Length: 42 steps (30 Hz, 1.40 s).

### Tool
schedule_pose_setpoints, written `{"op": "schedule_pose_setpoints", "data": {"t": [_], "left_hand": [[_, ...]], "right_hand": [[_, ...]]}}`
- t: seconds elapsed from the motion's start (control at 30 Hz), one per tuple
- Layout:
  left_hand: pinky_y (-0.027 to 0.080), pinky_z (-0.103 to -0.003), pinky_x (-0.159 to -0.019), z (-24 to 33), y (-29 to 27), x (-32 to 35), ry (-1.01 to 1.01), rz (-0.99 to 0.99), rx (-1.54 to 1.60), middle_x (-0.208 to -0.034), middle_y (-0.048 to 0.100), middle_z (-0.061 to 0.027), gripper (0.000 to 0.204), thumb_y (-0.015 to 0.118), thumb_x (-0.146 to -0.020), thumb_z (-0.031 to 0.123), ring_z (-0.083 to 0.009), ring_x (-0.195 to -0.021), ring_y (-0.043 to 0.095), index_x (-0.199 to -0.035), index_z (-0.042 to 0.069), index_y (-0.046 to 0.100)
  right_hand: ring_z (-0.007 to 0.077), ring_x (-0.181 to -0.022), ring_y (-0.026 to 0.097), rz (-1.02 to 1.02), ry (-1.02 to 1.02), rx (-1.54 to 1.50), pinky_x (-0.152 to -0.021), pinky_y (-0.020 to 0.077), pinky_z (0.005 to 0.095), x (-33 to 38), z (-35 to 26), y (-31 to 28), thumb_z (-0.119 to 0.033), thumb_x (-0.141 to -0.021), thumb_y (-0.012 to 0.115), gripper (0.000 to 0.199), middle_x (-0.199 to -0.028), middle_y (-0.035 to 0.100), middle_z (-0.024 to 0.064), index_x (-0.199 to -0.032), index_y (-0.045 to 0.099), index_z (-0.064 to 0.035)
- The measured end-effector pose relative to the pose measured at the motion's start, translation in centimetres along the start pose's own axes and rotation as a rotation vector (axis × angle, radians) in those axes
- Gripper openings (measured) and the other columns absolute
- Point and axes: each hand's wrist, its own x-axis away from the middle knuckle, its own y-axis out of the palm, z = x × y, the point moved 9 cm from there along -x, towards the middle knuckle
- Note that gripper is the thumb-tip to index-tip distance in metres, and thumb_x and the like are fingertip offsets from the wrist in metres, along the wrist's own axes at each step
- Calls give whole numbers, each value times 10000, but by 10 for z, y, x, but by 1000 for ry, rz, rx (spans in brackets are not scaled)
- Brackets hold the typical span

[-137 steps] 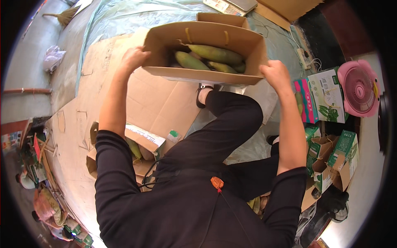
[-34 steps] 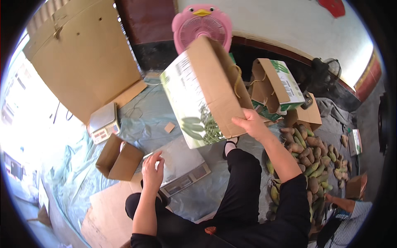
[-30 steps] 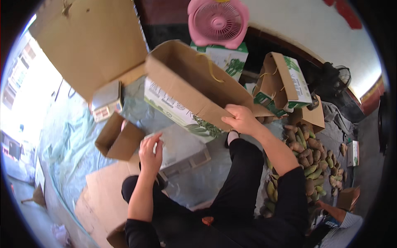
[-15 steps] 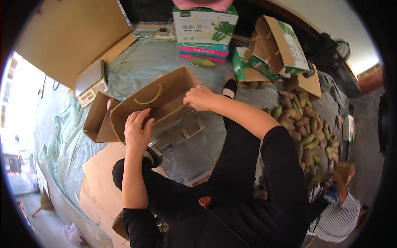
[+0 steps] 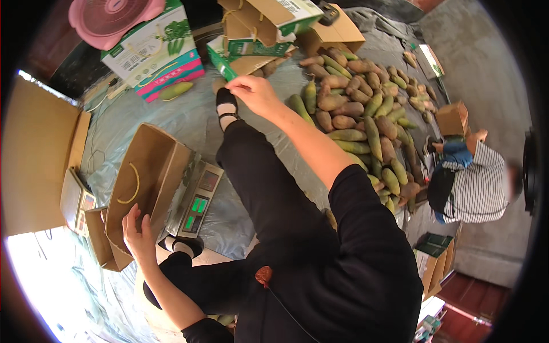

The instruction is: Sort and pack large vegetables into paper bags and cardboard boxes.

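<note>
The floor is covered with a grey-blue plastic sheet [image 5: 171,123], crumpled and glossy, with flat brown cardboard sheets [image 5: 37,157] lying at its left edge; a grey concrete floor [image 5: 486,63] shows at the far right. On the sheet, a wide heap of green and brown elongated fruits [image 5: 366,123] spreads to the right of the person's outstretched leg. Behind it stand printed green-and-white cartons [image 5: 269,26], some open, and a pink round fan [image 5: 114,14] sits at the top left.

The left hand [image 5: 137,234] grips the near edge of an open brown cardboard box with a yellow cord handle [image 5: 143,188], which rests tilted on a grey digital weighing scale [image 5: 197,200]. The right hand [image 5: 254,94] reaches well away from the left, fingers pinched on the green flap of an open carton [image 5: 229,63]. A second small scale [image 5: 77,203] lies just left of the box. Another person in a striped shirt [image 5: 477,183] crouches at the right, beyond the fruit.
</note>
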Motion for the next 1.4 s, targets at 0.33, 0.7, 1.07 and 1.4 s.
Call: {"op": "schedule_pose_setpoints", "data": {"t": [0.33,0.7,1.07,1.4], "left_hand": [[459,-338,-793,-24,23,-3,-18,-29,18,-959,597,-102,319,589,-830,48,-208,-901,584,-1149,41,584],[472,-318,-781,-35,39,-3,-49,-56,39,-973,600,-100,280,571,-867,80,-194,-878,590,-1141,26,589],[472,-301,-768,-21,33,0,0,-14,-107,-965,607,-96,238,553,-895,110,-179,-875,589,-1106,14,609],[467,-290,-728,-13,37,0,6,-26,-127,-907,623,-93,196,535,-887,99,-183,-810,603,-1034,14,632]], "right_hand": [[360,-883,598,-234,715,536,-755,478,432,273,248,-70,-194,-806,518,206,-916,642,171,-908,669,-98],[341,-869,630,-169,1148,823,-760,496,412,420,304,-191,-186,-767,576,200,-896,652,198,-879,676,-55],[347,-1155,507,732,1649,718,-921,458,377,525,270,-337,-122,-730,611,550,-1265,488,226,-1255,468,-40],[204,-782,583,941,1433,267,-543,466,321,535,301,-327,-76,-658,719,600,-952,608,114,-1216,501,-34]]}}
